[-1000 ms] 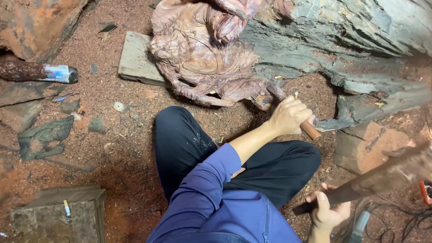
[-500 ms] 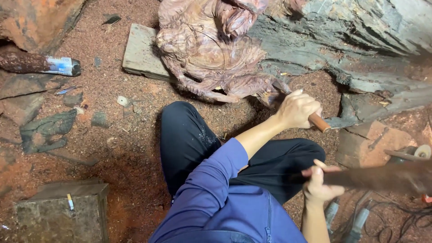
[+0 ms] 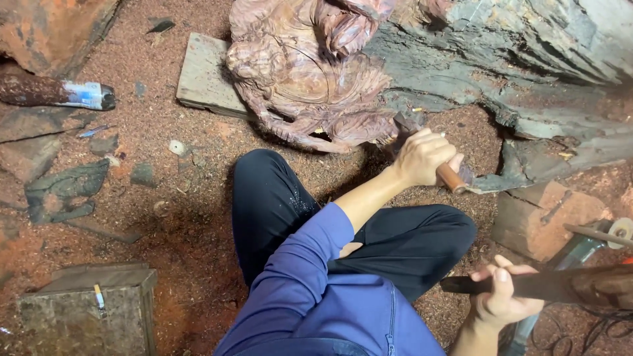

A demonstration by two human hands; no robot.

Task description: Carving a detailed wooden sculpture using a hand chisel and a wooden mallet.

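Large reddish-brown carved wooden sculpture [image 3: 310, 72] resting on the sawdust-covered floor [image 3: 191, 217], against a grey weathered log [image 3: 527, 72]. Left hand [image 3: 425, 157] wrapped tightly around a brown-handled chisel [image 3: 450, 177], whose blade end meets the sculpture's lower edge. Right hand [image 3: 504, 298] clenched on a long dark wooden mallet [image 3: 560, 287], held beside the knee, well apart from the chisel.

A single head-worn camera looks steeply down from close above the seated person's lap, reddish sawdust-covered ground [image 3: 198, 198] filling the frame's left.
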